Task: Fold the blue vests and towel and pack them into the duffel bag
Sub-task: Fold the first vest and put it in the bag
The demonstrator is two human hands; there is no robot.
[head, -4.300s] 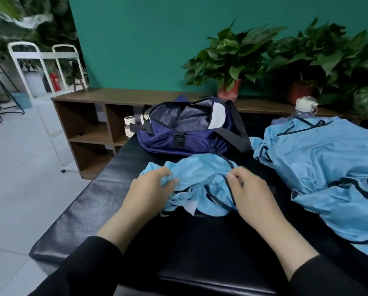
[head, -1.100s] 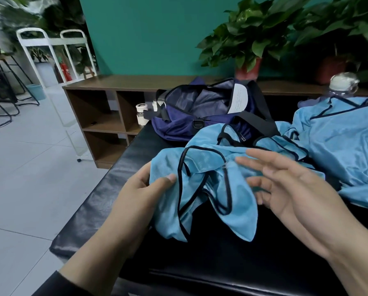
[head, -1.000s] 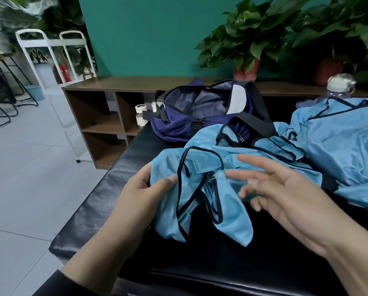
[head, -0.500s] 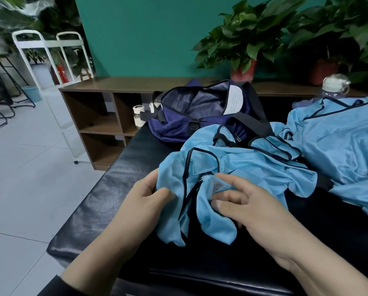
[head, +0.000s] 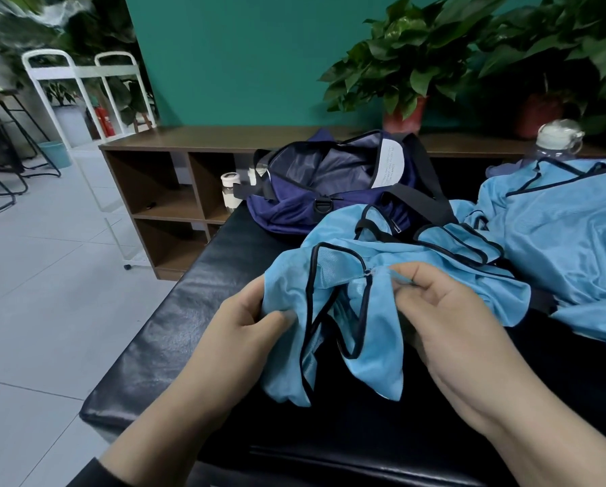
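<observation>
Fingers and thumb of the left hand [head: 245, 325] pinch a gathered fold at the left side of a light-blue mesh vest with black piping [head: 347, 311]; the right hand [head: 445, 318], fingers curled, pinches the same fabric just right of a seam where two piped edges meet. Held between both hands, the vest hangs in soft, crumpled lobes whose lower tips droop onto the black, glossy, leather-like padded bench [head: 175, 332], near its left edge. Its weave appears fine and slightly ribbed, and the piping traces narrow looping outlines around the openings.

Behind the vest, toward the far edge of the bench, sits a navy-blue fabric duffel bag [head: 305, 209], unzipped, with a grey lining, a white printed label and a broad black strap. Toward the right edge lies a heap of further light-blue piped vests [head: 558, 233], rumpled and overlapping, touching the held vest's far portion. A clear plastic bottle with a white cap [head: 558, 142] stands upright behind that heap.

Beyond the bench runs a brown wooden shelf unit [head: 168, 191] with open compartments, carrying two leafy green potted plants [head: 410, 65] before a teal wall.
</observation>
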